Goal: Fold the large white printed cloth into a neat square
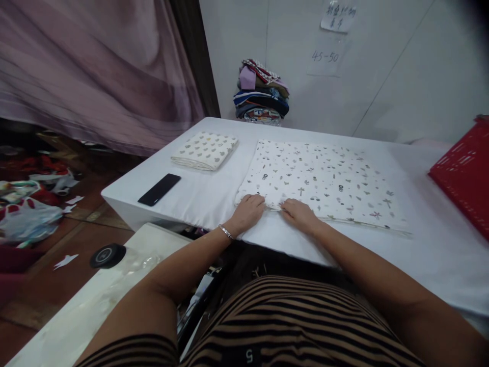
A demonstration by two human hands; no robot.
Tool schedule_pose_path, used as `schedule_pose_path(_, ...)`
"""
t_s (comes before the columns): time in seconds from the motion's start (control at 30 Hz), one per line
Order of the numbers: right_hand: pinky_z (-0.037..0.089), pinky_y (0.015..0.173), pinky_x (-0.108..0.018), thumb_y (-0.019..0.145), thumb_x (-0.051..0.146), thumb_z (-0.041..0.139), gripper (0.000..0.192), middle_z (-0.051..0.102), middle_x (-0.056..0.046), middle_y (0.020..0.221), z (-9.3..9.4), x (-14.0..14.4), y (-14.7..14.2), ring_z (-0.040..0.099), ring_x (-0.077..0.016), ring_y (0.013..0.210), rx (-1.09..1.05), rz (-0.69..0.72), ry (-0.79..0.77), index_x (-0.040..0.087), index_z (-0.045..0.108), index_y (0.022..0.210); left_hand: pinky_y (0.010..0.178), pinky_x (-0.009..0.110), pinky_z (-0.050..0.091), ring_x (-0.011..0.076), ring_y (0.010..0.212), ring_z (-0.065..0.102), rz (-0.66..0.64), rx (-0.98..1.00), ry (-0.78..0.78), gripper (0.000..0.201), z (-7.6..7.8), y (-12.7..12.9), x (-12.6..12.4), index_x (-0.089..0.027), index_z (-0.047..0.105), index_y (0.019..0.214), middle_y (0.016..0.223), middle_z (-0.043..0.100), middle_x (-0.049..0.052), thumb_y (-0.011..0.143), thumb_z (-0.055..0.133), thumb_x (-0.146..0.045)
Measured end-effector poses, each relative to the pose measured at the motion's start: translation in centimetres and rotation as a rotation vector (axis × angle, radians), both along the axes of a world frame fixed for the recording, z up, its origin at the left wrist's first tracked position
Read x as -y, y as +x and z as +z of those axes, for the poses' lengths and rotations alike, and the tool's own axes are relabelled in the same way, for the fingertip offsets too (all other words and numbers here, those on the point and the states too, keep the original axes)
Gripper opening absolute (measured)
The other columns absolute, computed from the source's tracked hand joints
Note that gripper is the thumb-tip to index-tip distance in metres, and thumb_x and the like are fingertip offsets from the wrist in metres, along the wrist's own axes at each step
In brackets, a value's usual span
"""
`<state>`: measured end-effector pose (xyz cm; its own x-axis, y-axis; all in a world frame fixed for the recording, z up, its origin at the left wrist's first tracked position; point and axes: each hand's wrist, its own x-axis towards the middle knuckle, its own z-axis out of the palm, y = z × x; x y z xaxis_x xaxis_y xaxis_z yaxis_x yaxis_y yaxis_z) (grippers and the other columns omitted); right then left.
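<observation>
Position reference: the patterned cloth (317, 183) lies flat on the white-covered table (424, 265), ahead of your hands and mainly to their right. Its long axis runs left to right, roughly parallel to the table's near edge; its short left side faces the folded cloth (206, 150) at the table's left part.

Your left hand (249, 212) is at the cloth's near left corner and is the nearer of the two to that short side. Your right hand (300, 215) is just beside it, farther along the near long side. The fingers of both hands curl in and appear to pinch the cloth's edge, which bunches slightly between them (firmness of grip cannot be read from this view). Most of the cloth's length therefore extends past your right hand, toward the red basket (464, 176) at the table's right. The black phone (159, 189) lies near the table's near left corner, clear of both hands.
</observation>
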<state>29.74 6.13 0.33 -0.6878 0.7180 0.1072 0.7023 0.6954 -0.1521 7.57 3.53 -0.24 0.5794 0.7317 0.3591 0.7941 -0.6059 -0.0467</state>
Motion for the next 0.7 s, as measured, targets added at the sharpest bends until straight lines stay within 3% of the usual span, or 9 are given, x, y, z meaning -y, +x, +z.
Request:
schedule_pose_path(0.27, 0.037, 0.076, -0.031, 0.094, 0.022, 0.042, 0.021, 0.061, -0.009, 0.097, -0.9, 0.9, -0.5, 0.052, -0.0207, 0.09, 0.115, -0.002, 0.134, 0.016, 0.062, 0.096, 0.098, 0.037, 0.036, 0.0153, 0.083, 0.058, -0.042, -0.09, -0.035, 0.014, -0.4, -1.0, 0.2, -0.015, 0.057, 0.082, 0.084, 0.064, 0.004, 0.086, 0.045, -0.009)
schedule_pose_path(0.43, 0.036, 0.074, -0.032, 0.094, 0.028, 0.045, 0.024, 0.061, -0.009, 0.101, -1.0, 0.9, -1.2, 0.051, -0.0217, 0.091, 0.098, -0.009, 0.159, 0.017, 0.058, 0.11, 0.085, 0.033, 0.042, 0.0167, 0.078, 0.058, -0.016, -0.12, -0.083, 0.014, 0.0, -0.7, -0.1, -0.015, 0.056, 0.079, 0.076, 0.062, 0.004, 0.087, 0.045, -0.011)
schedule_pose_path(0.57, 0.035, 0.074, -0.032, 0.094, 0.024, 0.044, 0.021, 0.061, -0.009, 0.099, -0.9, 0.7, -2.8, 0.051, -0.0217, 0.092, 0.107, -0.01, 0.166, 0.016, 0.06, 0.104, 0.085, 0.034, 0.043, 0.0184, 0.083, 0.059, 0.036, -0.066, -0.136, 0.013, 0.0, -0.6, 0.0, -0.015, 0.059, 0.091, 0.084, 0.065, 0.005, 0.085, 0.047, -0.011)
schedule_pose_path(0.7, 0.035, 0.074, -0.031, 0.094, 0.023, 0.044, 0.02, 0.061, -0.008, 0.096, -1.0, 0.4, -3.6, 0.052, -0.0212, 0.091, 0.116, -0.009, 0.135, 0.016, 0.063, 0.098, 0.086, 0.035, 0.043, 0.0204, 0.099, 0.057, 0.132, 0.036, -0.128, 0.029, -0.6, -0.6, 0.1, -0.015, 0.057, 0.109, 0.104, 0.064, 0.008, 0.082, 0.048, -0.008)
